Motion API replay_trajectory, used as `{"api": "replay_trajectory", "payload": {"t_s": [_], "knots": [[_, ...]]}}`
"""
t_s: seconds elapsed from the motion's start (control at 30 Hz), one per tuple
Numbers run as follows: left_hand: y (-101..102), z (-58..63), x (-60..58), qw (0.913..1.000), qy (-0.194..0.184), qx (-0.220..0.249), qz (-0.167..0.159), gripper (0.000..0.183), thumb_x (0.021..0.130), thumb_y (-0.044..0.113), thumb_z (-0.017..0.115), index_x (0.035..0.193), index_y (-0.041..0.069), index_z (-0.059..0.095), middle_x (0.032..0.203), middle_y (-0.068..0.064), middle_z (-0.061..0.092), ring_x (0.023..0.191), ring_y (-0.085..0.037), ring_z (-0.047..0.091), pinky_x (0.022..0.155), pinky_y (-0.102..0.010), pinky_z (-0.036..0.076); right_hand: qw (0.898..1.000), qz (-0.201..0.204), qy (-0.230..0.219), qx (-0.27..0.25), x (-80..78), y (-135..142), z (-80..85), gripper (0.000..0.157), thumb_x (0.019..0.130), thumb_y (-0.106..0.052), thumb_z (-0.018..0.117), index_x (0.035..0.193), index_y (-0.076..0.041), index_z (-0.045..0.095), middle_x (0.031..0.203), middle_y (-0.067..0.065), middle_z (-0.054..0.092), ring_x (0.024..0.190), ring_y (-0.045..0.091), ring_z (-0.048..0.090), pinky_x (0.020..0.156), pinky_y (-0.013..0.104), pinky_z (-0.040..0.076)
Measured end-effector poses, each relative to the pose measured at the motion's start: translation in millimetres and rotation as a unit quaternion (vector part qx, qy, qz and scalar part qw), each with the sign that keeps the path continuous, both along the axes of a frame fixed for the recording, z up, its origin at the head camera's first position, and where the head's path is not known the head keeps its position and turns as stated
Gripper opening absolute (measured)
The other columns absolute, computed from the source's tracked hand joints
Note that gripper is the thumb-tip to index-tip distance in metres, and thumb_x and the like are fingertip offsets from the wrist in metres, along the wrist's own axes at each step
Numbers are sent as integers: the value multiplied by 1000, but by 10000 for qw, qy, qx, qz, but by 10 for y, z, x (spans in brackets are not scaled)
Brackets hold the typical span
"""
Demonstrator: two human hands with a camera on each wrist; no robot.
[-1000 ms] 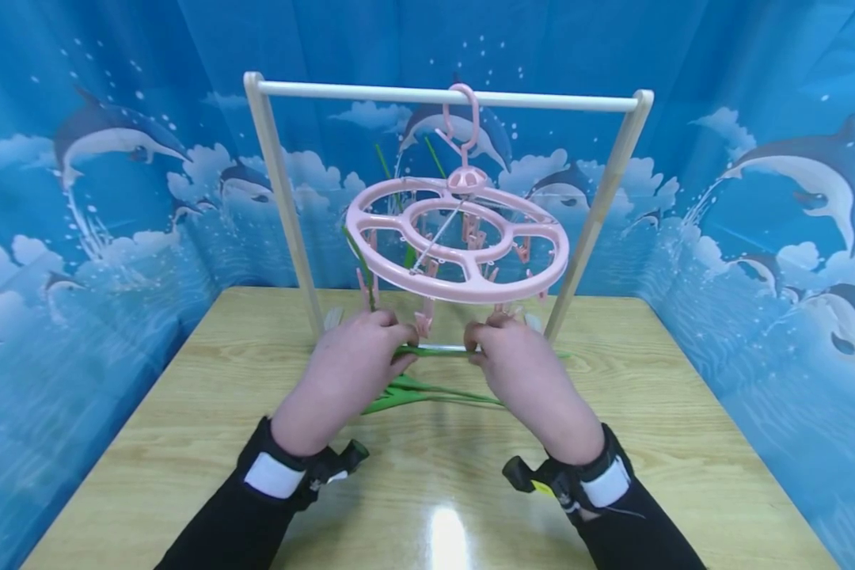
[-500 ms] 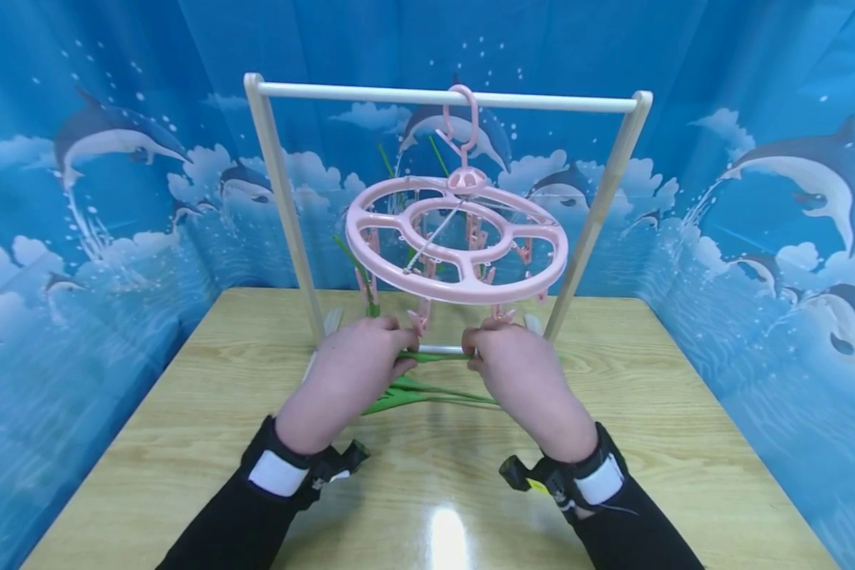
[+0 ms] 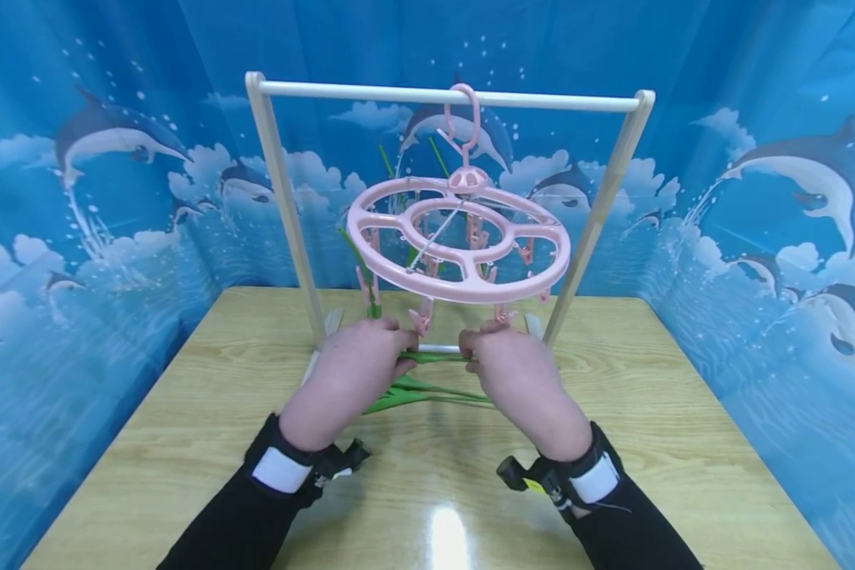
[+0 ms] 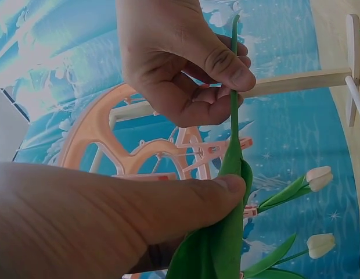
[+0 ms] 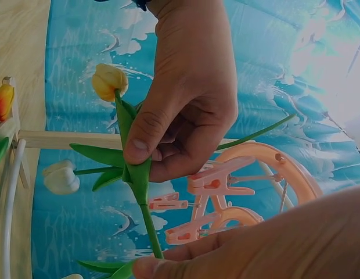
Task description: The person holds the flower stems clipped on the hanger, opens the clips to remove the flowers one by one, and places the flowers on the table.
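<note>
The pink clip hanger (image 3: 463, 293) is hanging from a wooden rack (image 3: 281, 186), which is standing on the desk (image 3: 185, 443). Just in front of the hanger and below its ring, a person is holding a yellow tulip (image 5: 137, 183) roughly level between two hands. The left hand (image 3: 356, 356) is pinching the leaves near the bloom in a narrow grip; the right hand (image 3: 516, 364) is pinching the stem with an equally narrow one. Under the hanger, at least two white tulips (image 4: 319, 177) are dangling bloom-down. Nearer the person than the hanger, green leaves and stems (image 3: 399, 397) are lying on the desk.

The step in hand seems to be readying the yellow tulip for clipping; no clip appears to be biting it yet. The next move is probably calling for lifting it to the hanger, one hand squeezing a hanging clip (image 3: 421, 318) apart while the other is feeding the stem in.
</note>
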State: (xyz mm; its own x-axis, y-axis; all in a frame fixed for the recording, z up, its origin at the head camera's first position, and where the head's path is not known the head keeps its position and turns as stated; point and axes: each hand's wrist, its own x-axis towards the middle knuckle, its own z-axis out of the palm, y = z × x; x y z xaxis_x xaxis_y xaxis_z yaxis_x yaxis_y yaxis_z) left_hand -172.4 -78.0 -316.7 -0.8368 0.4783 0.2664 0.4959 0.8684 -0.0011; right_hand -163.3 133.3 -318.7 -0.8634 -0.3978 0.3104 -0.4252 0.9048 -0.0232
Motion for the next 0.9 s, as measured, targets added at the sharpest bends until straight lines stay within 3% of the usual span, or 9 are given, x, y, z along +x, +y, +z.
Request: {"api": "replay_trajectory", "payload": {"t_s": [0.37, 0.53, 0.9], "knots": [[15, -32, -16, 9998, -190, -51, 99, 22, 89, 39, 79, 107, 28, 75, 92, 6, 69, 79, -11, 67, 66, -28, 57, 9998, 39, 129, 137, -33, -23, -78, 15, 85, -16, 83, 94, -23, 75, 85, -8, 74, 68, 9, 67, 50, 21, 48], [17, -53, -29, 9992, -267, -266, 129, 20, 90, 39, 78, 106, 28, 74, 91, 7, 68, 76, -9, 65, 62, -25, 54, 9991, 257, 335, 98, -56, -32, -135, 14, 85, -12, 83, 92, -20, 74, 82, -5, 72, 68, 10, 68, 54, 22, 49], [16, -94, -49, 9989, -246, -353, 164, 25, 89, 40, 78, 110, 28, 74, 94, 6, 70, 77, -10, 67, 61, -24, 54, 9973, 373, 618, 143, -78, -59, -212, 15, 85, -11, 81, 88, -18, 69, 76, -4, 66, 62, 11, 60, 52, 24, 47]]}}
